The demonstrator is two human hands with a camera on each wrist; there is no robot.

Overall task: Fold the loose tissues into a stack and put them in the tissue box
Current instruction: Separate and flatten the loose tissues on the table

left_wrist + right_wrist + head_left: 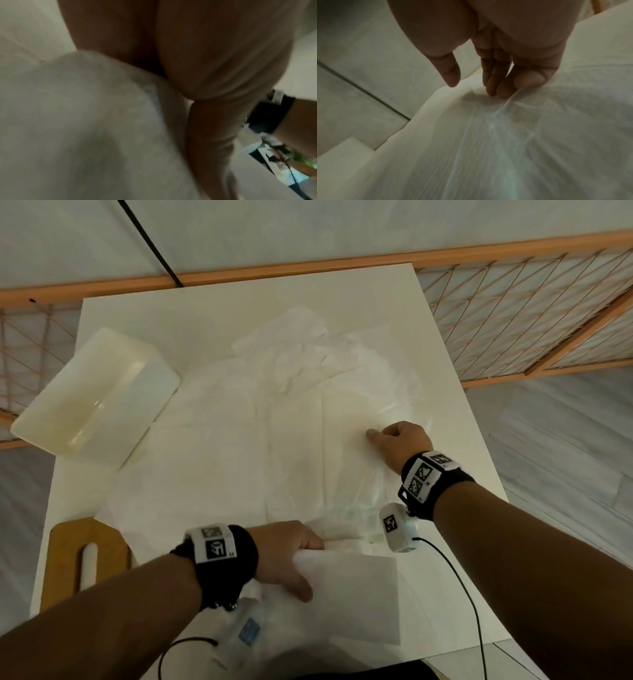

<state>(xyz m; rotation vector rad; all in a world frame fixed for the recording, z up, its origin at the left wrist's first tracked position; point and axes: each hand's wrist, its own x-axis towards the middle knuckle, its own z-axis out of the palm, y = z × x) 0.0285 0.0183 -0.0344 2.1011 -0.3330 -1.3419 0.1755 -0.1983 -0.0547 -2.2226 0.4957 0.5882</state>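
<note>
A white table [191,316] carries the whole scene; beyond its far edge runs an orange wooden rail [308,265], crossed by a black cable [150,244]. Loose tissues [260,419] lie spread and overlapping over most of the tabletop, crumpled toward the far middle and flatter toward the near side. The tissue box [92,398], pale and open-topped, sits at the far left of the table, tilted, its near right corner touching the edge of the tissues. A wooden lid [87,556] with a long slot lies flat at the near left, just beside the tissues. A folded tissue [356,594] lies at the near edge, in the middle. The left hand [284,556] grips the left end of this folded tissue, thumb on top and fingers curled round its far edge. The right hand [400,443] reaches to the right middle of the spread; in the right wrist view its thumb and fingertips [503,90] pinch a tissue, which rises into gathered creases beneath them. Both wrists wear black bands with printed markers.
</note>
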